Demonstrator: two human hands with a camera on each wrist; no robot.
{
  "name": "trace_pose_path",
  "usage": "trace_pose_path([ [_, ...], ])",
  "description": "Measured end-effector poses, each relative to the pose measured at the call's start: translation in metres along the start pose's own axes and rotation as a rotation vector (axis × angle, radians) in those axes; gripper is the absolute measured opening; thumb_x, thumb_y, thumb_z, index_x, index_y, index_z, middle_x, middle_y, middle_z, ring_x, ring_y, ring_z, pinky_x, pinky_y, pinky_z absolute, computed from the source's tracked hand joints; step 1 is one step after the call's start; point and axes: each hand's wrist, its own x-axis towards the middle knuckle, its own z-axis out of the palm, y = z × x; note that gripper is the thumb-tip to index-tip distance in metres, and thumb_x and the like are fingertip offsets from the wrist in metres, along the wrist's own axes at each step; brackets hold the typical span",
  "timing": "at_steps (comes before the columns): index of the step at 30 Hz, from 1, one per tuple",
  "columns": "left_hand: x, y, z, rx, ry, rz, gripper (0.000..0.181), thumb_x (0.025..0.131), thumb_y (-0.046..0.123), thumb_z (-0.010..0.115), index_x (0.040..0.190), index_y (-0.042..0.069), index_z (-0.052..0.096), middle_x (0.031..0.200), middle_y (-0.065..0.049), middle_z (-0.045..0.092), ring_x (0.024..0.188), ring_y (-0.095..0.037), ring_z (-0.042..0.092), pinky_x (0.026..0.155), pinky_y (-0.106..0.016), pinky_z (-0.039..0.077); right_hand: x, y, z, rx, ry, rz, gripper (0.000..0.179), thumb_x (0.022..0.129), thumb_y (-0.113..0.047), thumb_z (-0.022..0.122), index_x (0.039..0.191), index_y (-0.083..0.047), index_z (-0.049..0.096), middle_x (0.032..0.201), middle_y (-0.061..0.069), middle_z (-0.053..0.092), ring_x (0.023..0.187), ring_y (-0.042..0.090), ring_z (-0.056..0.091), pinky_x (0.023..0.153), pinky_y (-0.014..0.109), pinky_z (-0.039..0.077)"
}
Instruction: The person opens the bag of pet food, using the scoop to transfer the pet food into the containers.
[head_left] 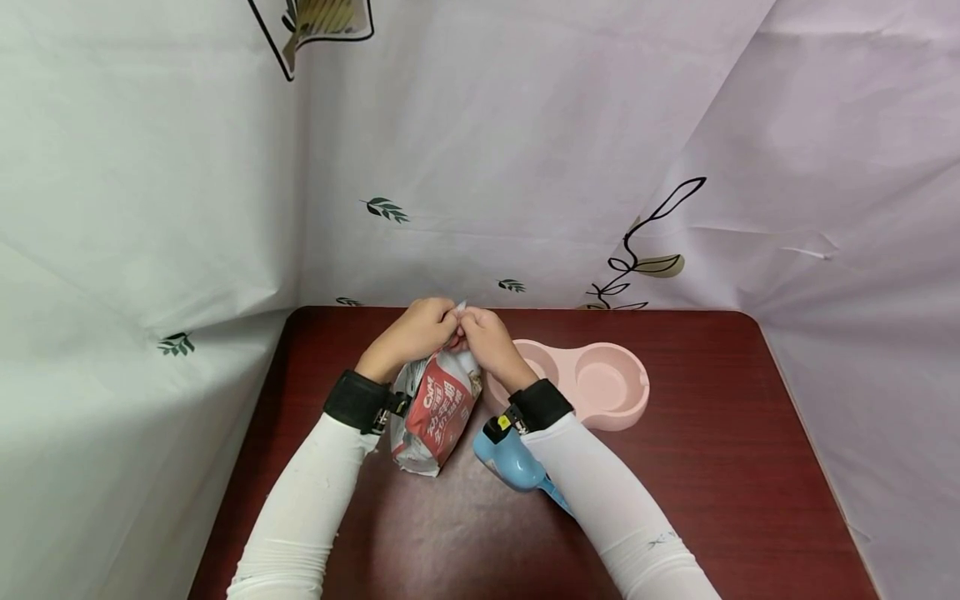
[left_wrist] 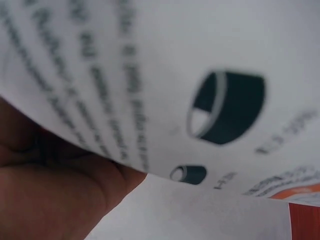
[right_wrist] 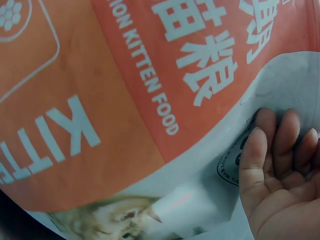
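A white and red kitten food bag (head_left: 442, 408) stands at the middle of the table, leaning a little to the right. My left hand (head_left: 422, 329) pinches its top edge, and my right hand (head_left: 489, 340) grips the same edge just beside it. Printed text fills the left wrist view, where the bag's back (left_wrist: 165, 100) hides the left fingertips. Against the red and orange front (right_wrist: 150, 100) in the right wrist view, the right fingers (right_wrist: 254, 155) are curled at the upper part of the bag. Whether the bag's mouth is sealed cannot be seen.
A pink double bowl (head_left: 637, 408) sits right of the bag, partly behind my right hand and wrist. The blue scoop (head_left: 513, 462) lies under my right forearm, its handle partly covered. Patterned white cloth (head_left: 480, 167) hangs behind the dark red table (head_left: 712, 467).
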Motion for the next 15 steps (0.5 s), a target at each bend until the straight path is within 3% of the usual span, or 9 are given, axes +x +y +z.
trace_pose_path([
  [6,0.0007,0.0000,0.0000,0.005,-0.006,-0.007,0.030,0.104,0.012,0.046,0.075,0.010,0.051,0.070,-0.004,0.047,0.063,-0.020,0.048,0.059,-0.030,0.039,-0.0011,0.0020,0.0009,0.090,-0.014,-0.008,0.035,0.108,-0.008,0.036,0.078,-0.005,0.052,0.076,0.004,0.059,0.067,0.012,0.058,0.066,0.025,0.051],
  [15,0.0017,0.0008,-0.0006,0.014,-0.034,-0.003,0.030,0.106,0.012,0.045,0.077,0.009,0.051,0.069,-0.003,0.043,0.061,-0.019,0.043,0.060,-0.030,0.037,-0.0009,0.0038,0.0020,0.260,-0.053,0.047,0.034,0.110,-0.008,0.032,0.080,-0.004,0.047,0.077,0.004,0.055,0.066,0.010,0.060,0.064,0.021,0.054],
])
